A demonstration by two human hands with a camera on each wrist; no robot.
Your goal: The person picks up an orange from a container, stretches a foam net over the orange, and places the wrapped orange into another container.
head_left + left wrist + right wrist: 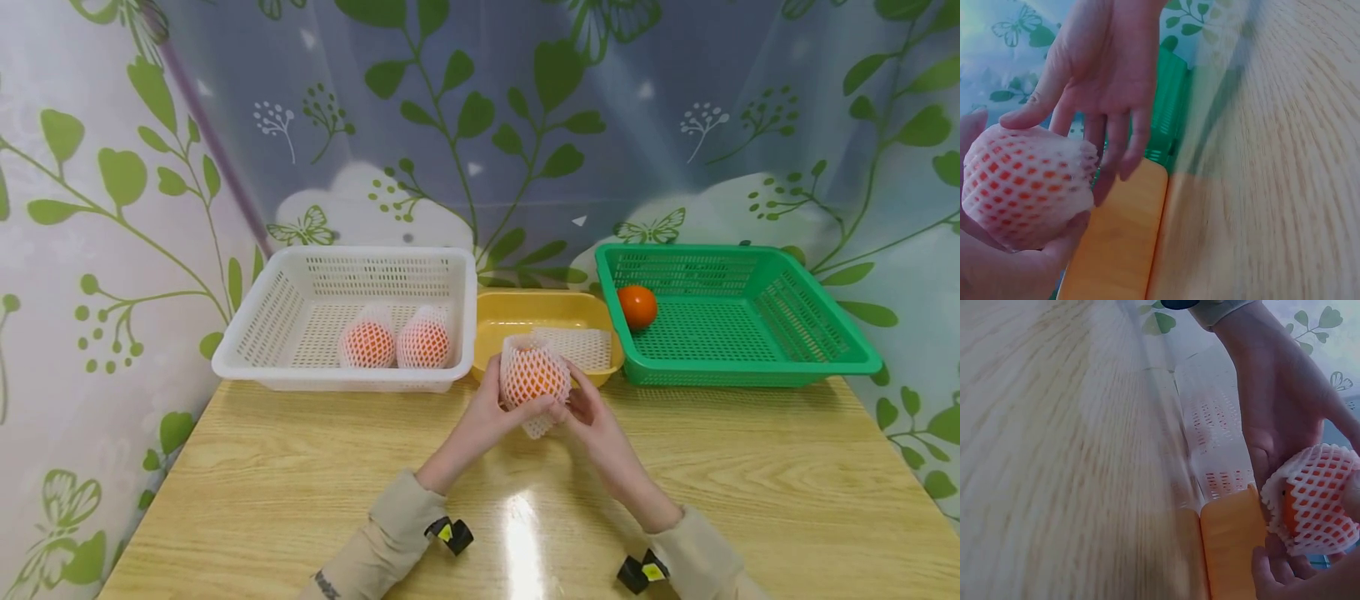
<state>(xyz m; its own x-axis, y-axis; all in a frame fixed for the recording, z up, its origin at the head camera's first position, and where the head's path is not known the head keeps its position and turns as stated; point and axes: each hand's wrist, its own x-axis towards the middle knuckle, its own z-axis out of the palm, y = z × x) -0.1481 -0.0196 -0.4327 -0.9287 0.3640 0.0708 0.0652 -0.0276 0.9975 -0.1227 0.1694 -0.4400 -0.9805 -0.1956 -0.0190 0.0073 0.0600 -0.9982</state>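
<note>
Netted orange fruit [534, 382]: could slip out through the sleeve's mouth; likely cause, one hand pulling the foam while the other supports the smooth peel too loosely.
Foam net [1325, 503]: may tear or ride up if tugged at one spot; thin mesh would be the cause. Mouth gapes, some bare peel visible there; a loose tail hangs below the grip.
Tabletop [360, 467]: under the grip; a dropped fruit would probably roll or bruise on it.
Yellow tray [540, 300]: just beyond the grip, flat spare net [581, 348] inside; a low hand could knock the rim.
Left hand [487, 421]: thumb and fingers pinching the fruit from its left, thumb on the near face.
Right hand [600, 429]: thumb on the near face, fingers bent about the right side; appears to pinch fruit and net together, though the wrist views are dim and fingertips partly hidden.
Fruit position: between both hands, raised in front of the tray, upper part standing clear above the thumbs.
White basket [345, 385]: left of the grip, holding two netted fruits [425, 342].
Green basket [750, 368]: right of the grip, one bare fruit [637, 307] inside.
</note>
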